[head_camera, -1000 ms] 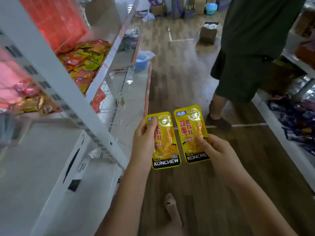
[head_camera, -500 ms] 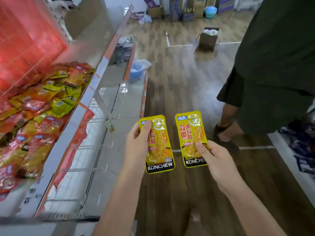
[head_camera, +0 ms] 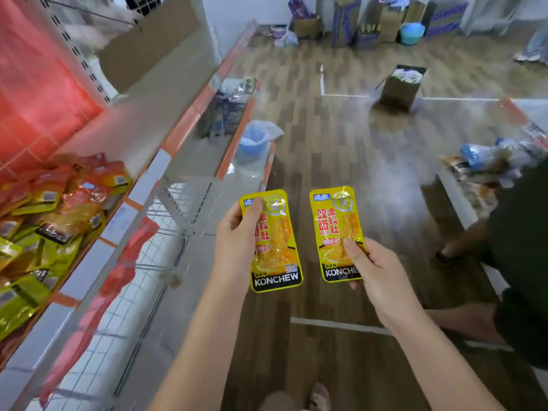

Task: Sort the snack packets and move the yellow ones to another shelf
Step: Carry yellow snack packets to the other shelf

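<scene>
Two yellow snack packets are held out over the aisle floor, one (head_camera: 274, 241) pinched along its left edge by the left hand (head_camera: 237, 241), the other (head_camera: 336, 232) gripped at its lower right corner by the right hand (head_camera: 376, 274). They are judged light, thin and flexible, with glossy film likely to be slippery, so an edge or sealed corner is best taken between thumb and fingers. A mixed red-and-yellow packet pile (head_camera: 44, 232) lies on the shelf (head_camera: 142, 188) to the left.

Left hand (head_camera: 237, 241) grips 1 yellow packet (head_camera: 274, 241); right hand (head_camera: 375, 271) grips another yellow packet (head_camera: 335, 229); mixed packets (head_camera: 50, 226) fill shelf (head_camera: 142, 185).
</scene>
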`<move>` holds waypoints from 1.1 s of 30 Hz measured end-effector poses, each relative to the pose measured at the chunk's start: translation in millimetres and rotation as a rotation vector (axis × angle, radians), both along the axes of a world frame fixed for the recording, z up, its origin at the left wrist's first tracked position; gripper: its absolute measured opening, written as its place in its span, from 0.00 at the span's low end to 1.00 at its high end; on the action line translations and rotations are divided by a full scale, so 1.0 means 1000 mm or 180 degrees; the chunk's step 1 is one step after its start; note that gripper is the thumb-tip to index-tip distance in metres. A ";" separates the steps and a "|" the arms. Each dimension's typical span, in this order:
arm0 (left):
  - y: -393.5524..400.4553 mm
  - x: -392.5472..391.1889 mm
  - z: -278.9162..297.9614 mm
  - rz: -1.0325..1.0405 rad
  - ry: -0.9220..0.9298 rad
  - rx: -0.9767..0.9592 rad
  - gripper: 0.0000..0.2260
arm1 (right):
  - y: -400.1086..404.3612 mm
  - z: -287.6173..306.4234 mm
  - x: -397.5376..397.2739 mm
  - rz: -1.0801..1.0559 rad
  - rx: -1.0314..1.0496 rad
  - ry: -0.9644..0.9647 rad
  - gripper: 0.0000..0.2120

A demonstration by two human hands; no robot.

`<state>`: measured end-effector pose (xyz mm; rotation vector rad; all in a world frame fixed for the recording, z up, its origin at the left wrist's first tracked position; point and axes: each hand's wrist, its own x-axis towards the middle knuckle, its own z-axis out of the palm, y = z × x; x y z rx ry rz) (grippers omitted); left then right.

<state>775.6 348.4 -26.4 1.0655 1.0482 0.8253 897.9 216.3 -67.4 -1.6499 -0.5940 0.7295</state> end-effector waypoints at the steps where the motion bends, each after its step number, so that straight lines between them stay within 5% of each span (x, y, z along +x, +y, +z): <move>1: 0.012 0.012 0.001 0.0024 0.0004 -0.0006 0.11 | 0.013 0.000 0.012 0.0013 0.0010 0.0019 0.09; 20: 0.321 0.232 -0.002 0.0068 0.0106 0.0187 0.09 | 0.329 -0.006 0.230 -0.0082 0.0143 0.0269 0.11; 25: 0.394 0.296 -0.007 0.0093 0.0196 0.0190 0.09 | 0.400 -0.002 0.290 0.0047 0.0177 0.0364 0.17; 33: 0.491 0.405 0.000 0.0485 0.0122 0.0298 0.06 | 0.512 0.003 0.416 0.0343 0.0124 0.0226 0.09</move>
